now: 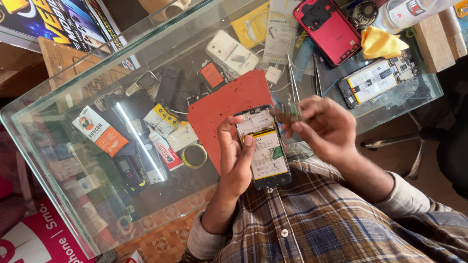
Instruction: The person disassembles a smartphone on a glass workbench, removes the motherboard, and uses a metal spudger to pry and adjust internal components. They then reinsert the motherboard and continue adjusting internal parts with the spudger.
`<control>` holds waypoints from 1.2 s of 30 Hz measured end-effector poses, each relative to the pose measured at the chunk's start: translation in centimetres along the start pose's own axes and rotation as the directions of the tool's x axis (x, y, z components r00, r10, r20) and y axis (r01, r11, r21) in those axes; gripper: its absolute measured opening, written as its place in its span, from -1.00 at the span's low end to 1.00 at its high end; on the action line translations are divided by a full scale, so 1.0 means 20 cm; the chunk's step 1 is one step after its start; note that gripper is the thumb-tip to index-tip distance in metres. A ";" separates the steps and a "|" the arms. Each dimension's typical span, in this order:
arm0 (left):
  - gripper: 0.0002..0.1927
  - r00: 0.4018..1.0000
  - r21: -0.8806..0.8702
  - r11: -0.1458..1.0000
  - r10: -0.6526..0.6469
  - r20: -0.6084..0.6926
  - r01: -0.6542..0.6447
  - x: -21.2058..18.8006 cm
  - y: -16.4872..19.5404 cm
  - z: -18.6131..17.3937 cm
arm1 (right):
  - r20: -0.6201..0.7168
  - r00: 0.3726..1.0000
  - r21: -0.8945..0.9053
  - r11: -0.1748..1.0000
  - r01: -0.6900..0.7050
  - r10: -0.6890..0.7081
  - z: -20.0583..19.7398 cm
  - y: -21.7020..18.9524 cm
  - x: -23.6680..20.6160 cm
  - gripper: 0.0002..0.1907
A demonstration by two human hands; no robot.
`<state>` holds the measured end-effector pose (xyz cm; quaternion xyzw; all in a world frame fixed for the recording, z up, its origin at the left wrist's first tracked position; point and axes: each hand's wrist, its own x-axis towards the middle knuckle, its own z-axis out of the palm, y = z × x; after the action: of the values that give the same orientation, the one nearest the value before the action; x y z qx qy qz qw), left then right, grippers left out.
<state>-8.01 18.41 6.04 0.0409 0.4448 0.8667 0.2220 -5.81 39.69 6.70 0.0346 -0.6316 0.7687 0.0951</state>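
A: What is nearest to the camera?

B: A checked sleeve (pixel 312 219), and above it the two hands. The left hand (pixel 236 156) holds an opened phone (pixel 263 146), its back cover off, so the battery shows. The fingers wrap around the left edge of the phone and the thumb lies on the battery.

A: And the other hand?

B: The right hand (pixel 324 127) is just beside the top of the phone. Its fingers are closed narrow on a small part (pixel 294 112), which is greenish and blurred; what it is exactly I cannot tell.

A: Where is the phone in relation to the surface?

B: It is held above the near edge of the glass surface (pixel 58 97), over the corner of a red mat (pixel 224 102) that lies on the glass.

A: What lies farther away?

B: Behind the mat there are tweezers (pixel 292 78), standing almost straight in the view. To the right is a second opened phone (pixel 375 80), and near it a yellow cloth (pixel 382 43). Beyond that lies a red phone shell (pixel 329 29). Under the glass, to the left, are small boxes and old phones, and a roll of tape (pixel 195 156).
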 end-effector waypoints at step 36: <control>-0.43 0.962 0.499 0.824 0.208 0.176 -0.269 -0.24 0.20 0.07 | 0.470 0.743 -0.342 0.678 0.651 -0.476 -0.01 -0.30 0.01 -0.69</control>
<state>-4.72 15.44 10.72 0.2039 0.6394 0.7319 0.1177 -4.80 41.01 12.55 0.3388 -0.7665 0.4969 0.2252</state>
